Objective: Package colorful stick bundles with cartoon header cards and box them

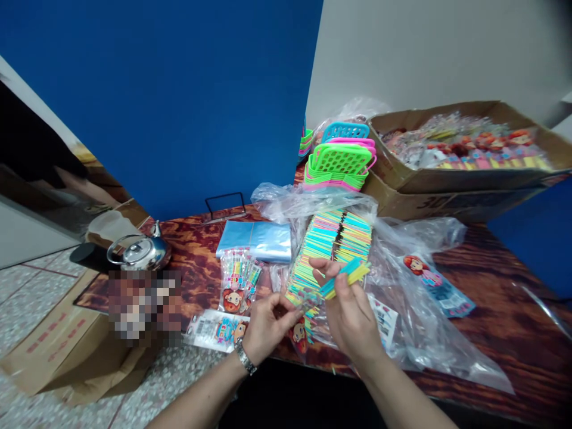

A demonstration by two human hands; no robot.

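Observation:
My right hand [351, 319] is closed round a small bundle of thin blue and yellow sticks [354, 275], their ends pointing up to the right. My left hand [267, 326], with a metal watch at its wrist, pinches the top of a clear printed bag [299, 337] with a cartoon figure on it. The bundle's lower end is close to the bag's mouth; I cannot tell whether it is inside. Behind both hands lies a large pile of coloured sticks [319, 238] on clear plastic. Left of my left hand are filled bags [235, 280] and a flat printed bag stack [214, 329].
A blue film stack [254, 239] lies behind the filled bags. Coloured plastic baskets [342, 158] are stacked at the back, beside a cardboard box [451, 185] of packed bags. A steel kettle [140, 253] stands at left, above a paper bag [58, 333]. Loose plastic [429, 345] covers the right side.

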